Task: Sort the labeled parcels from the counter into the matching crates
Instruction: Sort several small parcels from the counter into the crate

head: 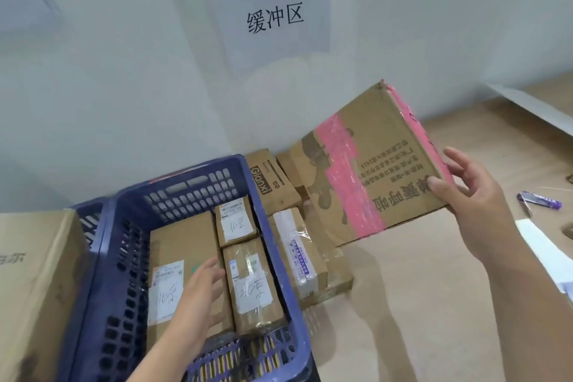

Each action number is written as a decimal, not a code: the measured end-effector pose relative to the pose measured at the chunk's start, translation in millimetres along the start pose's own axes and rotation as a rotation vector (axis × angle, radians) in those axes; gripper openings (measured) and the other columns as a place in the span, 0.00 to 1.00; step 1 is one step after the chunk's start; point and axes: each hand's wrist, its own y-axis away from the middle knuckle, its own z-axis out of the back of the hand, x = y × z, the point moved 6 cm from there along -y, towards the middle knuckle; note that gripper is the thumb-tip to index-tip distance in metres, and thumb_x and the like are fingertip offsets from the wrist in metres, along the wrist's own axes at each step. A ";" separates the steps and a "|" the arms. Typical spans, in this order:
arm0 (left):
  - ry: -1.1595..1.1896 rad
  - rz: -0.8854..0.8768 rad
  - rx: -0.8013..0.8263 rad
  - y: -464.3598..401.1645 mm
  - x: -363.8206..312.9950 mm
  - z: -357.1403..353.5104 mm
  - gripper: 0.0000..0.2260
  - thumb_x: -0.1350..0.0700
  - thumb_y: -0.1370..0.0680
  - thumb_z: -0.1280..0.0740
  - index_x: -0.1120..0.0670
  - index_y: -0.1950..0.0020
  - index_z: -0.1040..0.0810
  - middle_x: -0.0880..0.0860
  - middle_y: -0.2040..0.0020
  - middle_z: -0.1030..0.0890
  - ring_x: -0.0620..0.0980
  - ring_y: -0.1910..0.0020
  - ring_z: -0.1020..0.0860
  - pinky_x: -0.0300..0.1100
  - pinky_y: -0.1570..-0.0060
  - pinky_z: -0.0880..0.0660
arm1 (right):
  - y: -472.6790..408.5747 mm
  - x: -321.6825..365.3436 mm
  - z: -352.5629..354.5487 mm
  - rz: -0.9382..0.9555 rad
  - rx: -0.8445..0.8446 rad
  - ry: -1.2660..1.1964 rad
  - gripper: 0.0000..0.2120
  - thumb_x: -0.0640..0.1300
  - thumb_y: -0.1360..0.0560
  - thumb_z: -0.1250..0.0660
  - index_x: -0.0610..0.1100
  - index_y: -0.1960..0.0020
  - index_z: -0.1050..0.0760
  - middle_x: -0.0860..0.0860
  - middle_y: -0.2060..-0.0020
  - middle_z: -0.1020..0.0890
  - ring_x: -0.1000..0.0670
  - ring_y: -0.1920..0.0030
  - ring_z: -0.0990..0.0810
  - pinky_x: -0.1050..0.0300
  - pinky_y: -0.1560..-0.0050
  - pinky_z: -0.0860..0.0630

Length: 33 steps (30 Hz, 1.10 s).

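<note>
So the right hand point(468, 192) has the big cardboard box point(372, 164) with the pink tape strips held up in the air, tilted, above the counter point(418, 304) — thumb clamped on the printed face at the near corner and the fingers spread along the pink-taped edge. The printing on it reads upside down from here.

The left hand point(201, 295) is down inside the blue crate point(273, 245), fingers straight and flat on the biggest parcel point(179, 251) in there, not gripping anything. That parcel carries a handwritten label, and the other two in the crate do too — a small parcel point(236, 222) at the far end and a longer parcel point(252, 285) at the near end, both along the right side.

Just right of the crate, on the counter, there's a narrow taped parcel point(296, 254) lying on a flat brown box point(338, 276), and behind those a Gianxi-printed box point(266, 180) close to the wall. Another carton point(34, 282) sits at the far left, touching a second blue crate point(90, 217).

On the wall there's a paper sign point(274, 17) with three printed characters. Over on the right of the counter, a purple wrapper thing point(541, 200) and some white paper point(545, 257)
</note>
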 end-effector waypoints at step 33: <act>0.673 -0.546 0.174 79.1 -58.4 121.2 0.18 0.51 0.15 0.45 0.49 0.26 0.29 0.48 0.32 0.19 0.49 0.30 0.24 0.57 0.27 0.34 | 118.6 95.3 -234.4 -0.171 0.736 -0.041 0.17 0.54 0.19 0.40 0.55 0.32 0.23 0.50 0.40 0.15 0.47 0.41 0.16 0.48 0.41 0.23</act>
